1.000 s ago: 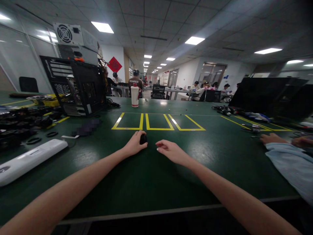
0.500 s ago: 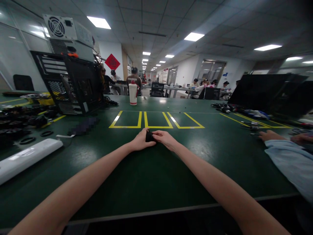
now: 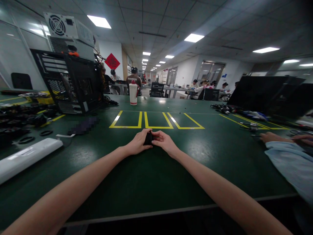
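A small black object (image 3: 148, 139) is between my two hands, just above or on the green table (image 3: 156, 182); its exact kind cannot be made out. My left hand (image 3: 138, 142) wraps round its left side, thumb below and fingers above. From the right, my right hand (image 3: 164, 142) pinches its edge with thumb and fingertips. Parts of the object are hidden by the fingers. Just beyond my hands, yellow tape outlines (image 3: 158, 127) mark the tabletop.
At left stand an open black computer case (image 3: 73, 81) with power supplies (image 3: 70, 27) on top, a white power strip (image 3: 29, 156) and black cable piles (image 3: 14, 127). A white cup (image 3: 133, 94) stands farther back. At right, a co-worker's hand (image 3: 272, 137) is beside metal tools (image 3: 251, 126).
Both hands have shifted slightly nearer with the black object, and more of it shows between them. The right hand's fingers have changed their hold a little.
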A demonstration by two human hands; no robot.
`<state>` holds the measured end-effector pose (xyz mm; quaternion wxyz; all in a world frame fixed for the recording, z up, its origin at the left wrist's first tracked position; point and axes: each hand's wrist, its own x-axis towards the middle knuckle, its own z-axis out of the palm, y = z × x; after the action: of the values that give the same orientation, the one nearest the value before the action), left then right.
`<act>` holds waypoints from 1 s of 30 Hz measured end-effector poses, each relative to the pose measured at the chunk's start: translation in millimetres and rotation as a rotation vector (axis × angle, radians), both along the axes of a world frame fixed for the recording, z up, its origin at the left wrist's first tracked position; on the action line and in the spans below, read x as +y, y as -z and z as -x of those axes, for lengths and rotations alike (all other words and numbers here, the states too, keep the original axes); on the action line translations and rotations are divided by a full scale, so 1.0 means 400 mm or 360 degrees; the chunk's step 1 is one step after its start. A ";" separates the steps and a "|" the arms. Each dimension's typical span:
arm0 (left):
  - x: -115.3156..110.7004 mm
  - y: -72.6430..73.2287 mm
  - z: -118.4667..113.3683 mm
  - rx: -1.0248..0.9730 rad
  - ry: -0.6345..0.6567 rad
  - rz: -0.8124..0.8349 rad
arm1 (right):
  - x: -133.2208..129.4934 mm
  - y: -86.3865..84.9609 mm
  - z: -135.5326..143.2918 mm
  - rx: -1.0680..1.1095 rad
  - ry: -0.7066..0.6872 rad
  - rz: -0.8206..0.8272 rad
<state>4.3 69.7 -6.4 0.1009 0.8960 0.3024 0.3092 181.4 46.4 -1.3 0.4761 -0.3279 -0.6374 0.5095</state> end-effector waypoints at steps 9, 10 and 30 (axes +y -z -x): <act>-0.049 -0.019 0.016 0.0109 -0.0055 -0.0098 | -0.008 0.007 0.029 0.0032 0.0172 -0.0055; -0.050 -0.020 0.016 0.0108 -0.0061 -0.0097 | -0.005 0.009 0.029 0.0024 0.0173 -0.0029; -0.050 -0.021 0.023 0.0166 -0.0067 -0.0102 | -0.005 0.004 0.031 -0.0065 0.0135 0.0099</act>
<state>-5.0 49.7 2.0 0.0498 0.9072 0.3159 0.2735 169.2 44.3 -2.9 0.4738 -0.3794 -0.6163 0.5017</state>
